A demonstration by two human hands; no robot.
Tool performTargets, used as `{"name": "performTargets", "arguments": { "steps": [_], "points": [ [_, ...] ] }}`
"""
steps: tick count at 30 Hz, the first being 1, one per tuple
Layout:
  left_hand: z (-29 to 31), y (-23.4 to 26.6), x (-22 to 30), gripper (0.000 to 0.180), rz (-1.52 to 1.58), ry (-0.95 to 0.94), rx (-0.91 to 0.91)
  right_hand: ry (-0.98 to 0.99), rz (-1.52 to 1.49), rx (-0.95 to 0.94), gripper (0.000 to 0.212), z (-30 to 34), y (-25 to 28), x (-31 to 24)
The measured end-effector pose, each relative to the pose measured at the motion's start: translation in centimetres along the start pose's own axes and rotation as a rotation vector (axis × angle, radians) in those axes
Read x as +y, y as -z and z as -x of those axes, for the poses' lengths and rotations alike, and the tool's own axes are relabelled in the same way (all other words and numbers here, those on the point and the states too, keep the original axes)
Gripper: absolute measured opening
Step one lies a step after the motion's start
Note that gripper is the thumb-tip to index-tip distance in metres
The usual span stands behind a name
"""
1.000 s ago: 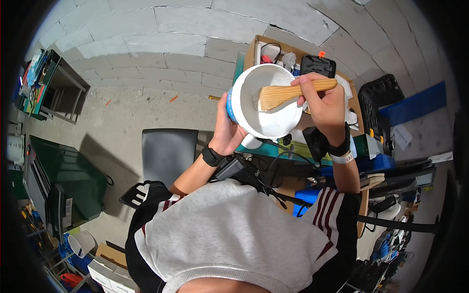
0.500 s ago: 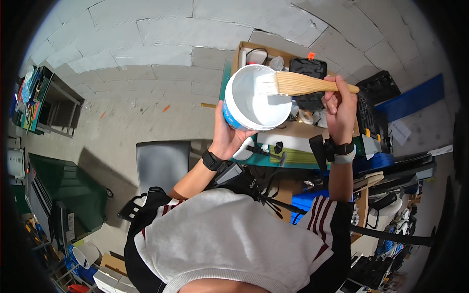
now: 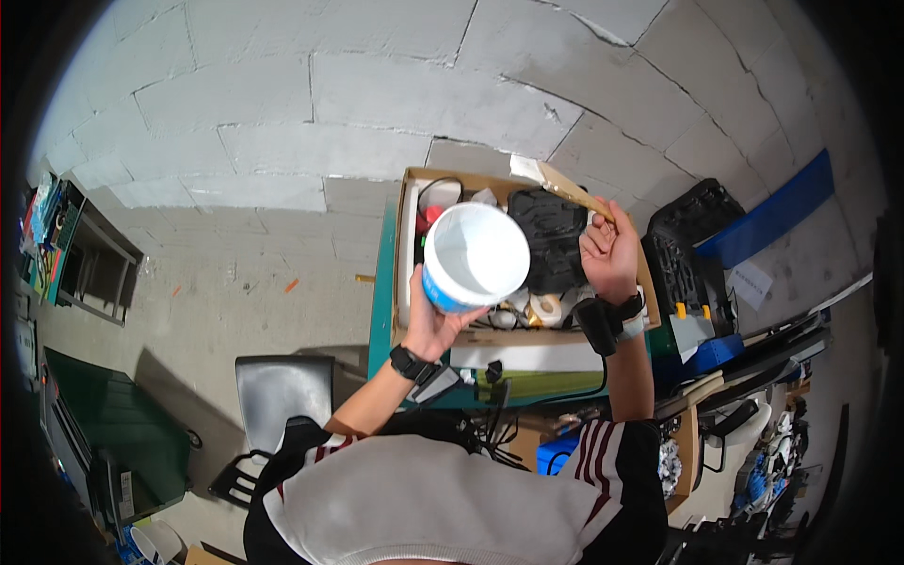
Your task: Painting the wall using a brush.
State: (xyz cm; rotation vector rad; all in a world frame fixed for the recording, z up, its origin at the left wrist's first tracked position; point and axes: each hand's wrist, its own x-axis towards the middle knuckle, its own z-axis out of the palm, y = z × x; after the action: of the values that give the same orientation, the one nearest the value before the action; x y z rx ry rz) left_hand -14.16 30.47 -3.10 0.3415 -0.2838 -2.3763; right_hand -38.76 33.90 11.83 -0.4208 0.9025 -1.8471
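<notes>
My left hand (image 3: pixel 433 320) grips a white paint bucket (image 3: pixel 482 256) with a blue label from below and beside, its open mouth turned up toward me. White paint coats its inside. In my right hand (image 3: pixel 610 254) is the wooden handle of a wide paintbrush (image 3: pixel 569 188). Its white-coated bristles point up and left, near the foot of the grey block wall (image 3: pixel 377 104); whether they touch it I cannot tell. Much of the wall carries white paint, while blocks at the right look greyer.
Below the bucket, a cardboard box (image 3: pixel 411 202) holds a black tool case (image 3: pixel 546 221) and tape rolls on a green table (image 3: pixel 381 311). A grey chair (image 3: pixel 282 391) stands left of it. Farther left is a dark green cabinet (image 3: pixel 132 443). A blue panel (image 3: pixel 772 212) leans at right.
The brush has come out of the bucket's mouth and swung up toward the wall. The bucket is still in my left hand. My view has tilted up, showing more wall.
</notes>
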Motion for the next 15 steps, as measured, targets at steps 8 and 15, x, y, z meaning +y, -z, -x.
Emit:
{"name": "performTargets", "arguments": {
  "steps": [8,15],
  "points": [
    [-0.7,1.5,-0.6,0.073,-0.081,-0.008,0.14,0.324,0.158,-0.004,0.035,-14.4,-1.2,-2.9],
    [-0.6,3.5,-1.3,0.066,-0.037,-0.127,0.271,0.814,0.533,0.03,0.03,-23.9,-2.5,-0.4]
  ]
}}
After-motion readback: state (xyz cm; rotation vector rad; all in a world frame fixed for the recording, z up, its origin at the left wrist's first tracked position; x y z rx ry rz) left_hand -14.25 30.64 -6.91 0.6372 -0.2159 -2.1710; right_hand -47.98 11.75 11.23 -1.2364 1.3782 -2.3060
